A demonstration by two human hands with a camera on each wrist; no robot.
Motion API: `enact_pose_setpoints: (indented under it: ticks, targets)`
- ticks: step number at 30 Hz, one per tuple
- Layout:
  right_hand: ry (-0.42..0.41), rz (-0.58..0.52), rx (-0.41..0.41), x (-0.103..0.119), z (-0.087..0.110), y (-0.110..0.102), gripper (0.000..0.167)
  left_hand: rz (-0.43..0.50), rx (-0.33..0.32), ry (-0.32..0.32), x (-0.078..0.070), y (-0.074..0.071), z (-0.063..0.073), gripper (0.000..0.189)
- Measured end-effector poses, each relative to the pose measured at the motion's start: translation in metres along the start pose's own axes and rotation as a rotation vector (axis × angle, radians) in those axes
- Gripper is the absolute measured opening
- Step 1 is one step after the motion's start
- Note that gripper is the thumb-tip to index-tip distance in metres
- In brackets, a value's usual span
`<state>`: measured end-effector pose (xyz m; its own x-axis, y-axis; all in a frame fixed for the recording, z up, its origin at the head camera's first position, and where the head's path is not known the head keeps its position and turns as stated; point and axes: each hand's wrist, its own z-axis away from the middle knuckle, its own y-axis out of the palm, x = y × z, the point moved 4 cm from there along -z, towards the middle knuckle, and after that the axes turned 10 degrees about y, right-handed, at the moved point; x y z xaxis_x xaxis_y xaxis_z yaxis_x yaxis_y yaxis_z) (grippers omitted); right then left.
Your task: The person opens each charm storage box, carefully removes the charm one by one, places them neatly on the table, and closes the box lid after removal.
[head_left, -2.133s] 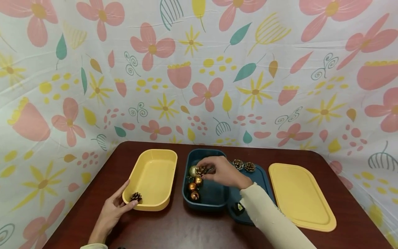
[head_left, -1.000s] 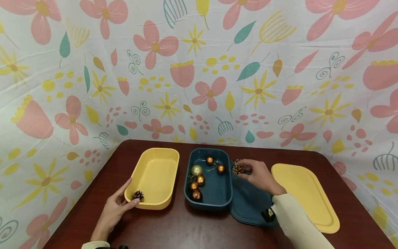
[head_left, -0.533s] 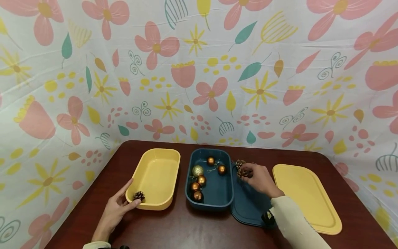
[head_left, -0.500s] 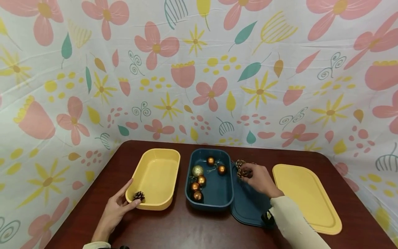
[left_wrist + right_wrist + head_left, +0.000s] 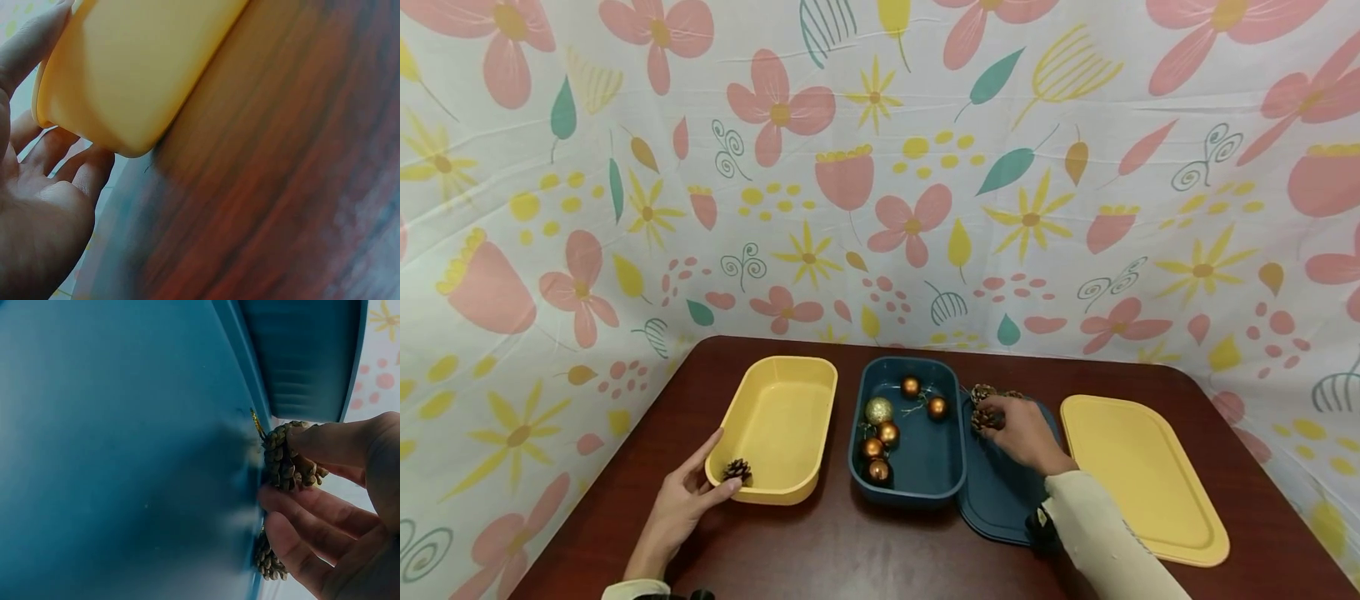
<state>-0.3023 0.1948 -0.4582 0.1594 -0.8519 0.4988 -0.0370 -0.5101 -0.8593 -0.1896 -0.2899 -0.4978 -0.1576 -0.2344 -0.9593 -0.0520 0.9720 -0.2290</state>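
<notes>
My right hand pinches a brown pine cone close over the back left part of the dark blue lid. In the right wrist view the pinched pine cone has a gold loop, and a second pine cone lies beside the fingers. Further pine cones sit just behind the hand, partly hidden by it. My left hand grips the near left corner of a yellow box, thumb at the rim and fingers around the outside wall. One dark pine cone lies inside that corner.
Between the yellow box and the lid stands a dark blue box holding copper-coloured baubles and one glittery gold bauble. A yellow lid lies at the right on the dark wooden table. A flower-patterned cloth hangs behind.
My right hand has carried the pine cone rightward from the dark blue box to the dark blue lid, where it now barely moves. My left hand has kept its grip on the yellow box.
</notes>
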Motion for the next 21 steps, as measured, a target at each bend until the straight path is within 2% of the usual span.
enact_pose_setpoints:
  ticks: [11,21]
  targets:
    - [0.032,-0.006,-0.014,-0.006,-0.003,0.003,0.038,0.002,-0.005,0.002,0.0,0.0,0.0,0.083]
    - [0.05,0.032,-0.11,-0.011,-0.001,0.002,0.036,0.005,-0.004,-0.001,0.001,0.0,0.0,0.082]
